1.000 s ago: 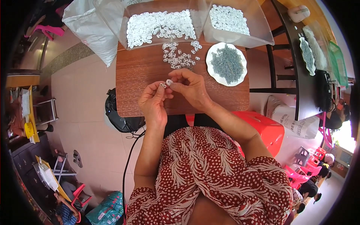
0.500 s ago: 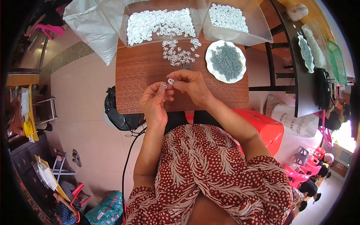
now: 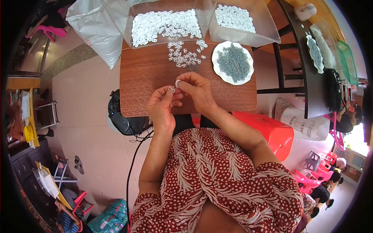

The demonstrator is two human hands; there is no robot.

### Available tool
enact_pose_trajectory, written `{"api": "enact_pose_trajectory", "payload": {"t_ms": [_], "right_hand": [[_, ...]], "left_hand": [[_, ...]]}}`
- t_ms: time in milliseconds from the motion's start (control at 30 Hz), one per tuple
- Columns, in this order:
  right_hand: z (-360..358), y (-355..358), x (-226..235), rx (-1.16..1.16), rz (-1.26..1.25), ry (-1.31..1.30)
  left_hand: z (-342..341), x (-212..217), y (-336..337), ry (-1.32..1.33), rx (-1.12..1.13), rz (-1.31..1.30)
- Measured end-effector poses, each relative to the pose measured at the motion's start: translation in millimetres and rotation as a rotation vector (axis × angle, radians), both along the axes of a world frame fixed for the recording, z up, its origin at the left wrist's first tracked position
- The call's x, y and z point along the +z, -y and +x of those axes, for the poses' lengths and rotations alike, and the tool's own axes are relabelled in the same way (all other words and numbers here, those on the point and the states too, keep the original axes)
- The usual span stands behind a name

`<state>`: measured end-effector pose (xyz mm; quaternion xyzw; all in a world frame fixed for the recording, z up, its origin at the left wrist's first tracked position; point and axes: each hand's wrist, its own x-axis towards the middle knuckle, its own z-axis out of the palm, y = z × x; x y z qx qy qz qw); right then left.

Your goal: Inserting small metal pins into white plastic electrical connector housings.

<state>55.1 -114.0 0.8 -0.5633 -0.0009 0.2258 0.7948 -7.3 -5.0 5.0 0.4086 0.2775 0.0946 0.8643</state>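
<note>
Close together above the brown wooden table point(image 3: 143, 70), my two hands each pinch a small white plastic piece. My left hand point(image 3: 161, 105) has one white piece with holes point(image 3: 171, 89) between thumb and fingertips. A second white piece point(image 3: 177, 83), seen nearly edge-on, is gripped by the thumb and forefinger of my right hand point(image 3: 197, 90). The two pieces look slightly apart. Just beyond my hands lies a loose spread of similar white pieces point(image 3: 182, 58), with a few thin dark metal bits point(image 3: 192, 68) beside it.
Two clear plastic bins, left point(image 3: 165, 43) and right point(image 3: 256, 38), hold many white pieces at the table's far side. A scalloped white plate point(image 3: 217, 72) bears a heap of thin grey screws or nails point(image 3: 233, 62). A white sack point(image 3: 95, 29) stands left, a red stool point(image 3: 268, 132) right.
The white piece in my right hand has turned from showing its hole to nearly edge-on. My left hand has shifted slightly right; both still pinch their pieces.
</note>
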Motion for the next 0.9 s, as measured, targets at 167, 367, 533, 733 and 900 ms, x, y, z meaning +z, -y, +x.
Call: {"api": "enact_pose_trajectory", "payload": {"t_ms": [167, 367, 533, 733, 900], "right_hand": [[-3.8, 5.3, -9.1, 0.022, -0.099, 0.117], [-8.8, 9.3, -4.5, 0.046, -0.169, -0.008], [-5.2, 4.5, -4.5, -0.022, -0.083, -0.025], [-7.6, 8.6, -5.6, 0.025, -0.100, -0.023], [-2.4, 9.0, -9.0, 0.038, -0.020, -0.128]], "left_hand": [[-0.6, 2.8, -2.2, -0.006, 0.017, -0.013], [-0.9, 3.3, -5.1, 0.000, 0.053, 0.010], [-2.9, 0.7, -1.2, -0.015, 0.039, 0.091], [-2.9, 1.0, -2.9, -0.015, 0.055, 0.068], [-4.8, -5.8, -1.5, -0.017, 0.029, 0.108]]}}
